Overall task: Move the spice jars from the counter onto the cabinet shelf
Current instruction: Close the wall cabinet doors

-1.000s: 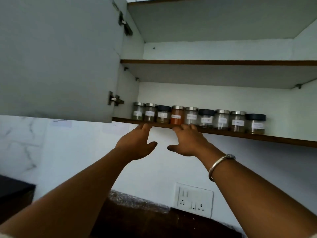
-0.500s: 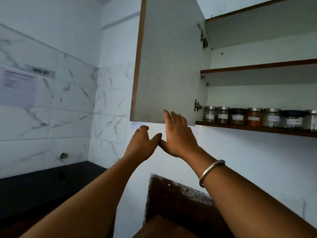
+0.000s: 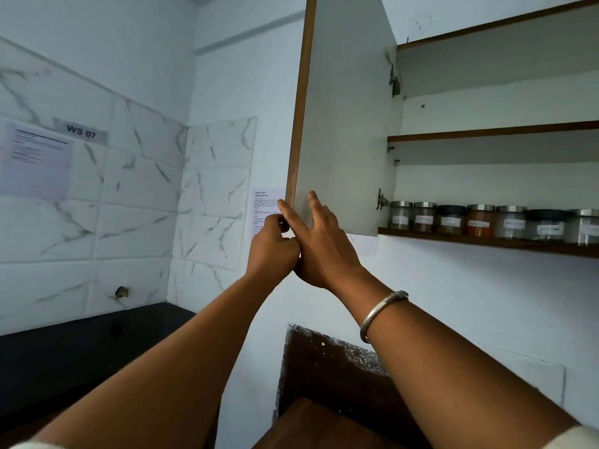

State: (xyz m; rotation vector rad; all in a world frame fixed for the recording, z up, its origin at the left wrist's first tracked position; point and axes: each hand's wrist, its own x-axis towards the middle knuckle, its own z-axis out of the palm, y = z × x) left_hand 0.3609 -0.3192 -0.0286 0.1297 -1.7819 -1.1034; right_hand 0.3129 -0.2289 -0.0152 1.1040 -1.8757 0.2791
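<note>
Several labelled spice jars (image 3: 450, 219) stand in a row on the cabinet's lower shelf (image 3: 486, 243), among them one with orange powder (image 3: 479, 222). The row runs off the right edge of the view. The cabinet door (image 3: 343, 124) hangs open to the left of the jars. My left hand (image 3: 274, 246) curls its fingers round the door's lower outer corner. My right hand (image 3: 324, 241), a metal bangle on its wrist, lies with straight fingers against the door's inner face just beside the left hand. Neither hand holds a jar.
The upper shelf (image 3: 486, 132) is bare. A black counter (image 3: 81, 345) runs along the tiled wall at the lower left. A dark stone slab (image 3: 324, 367) stands under my arms. Paper notices (image 3: 264, 209) are stuck to the wall behind the door's edge.
Both hands have left the shelf's front edge and moved left to the door's lower corner. My view has swung left, so the jars now sit at the right.
</note>
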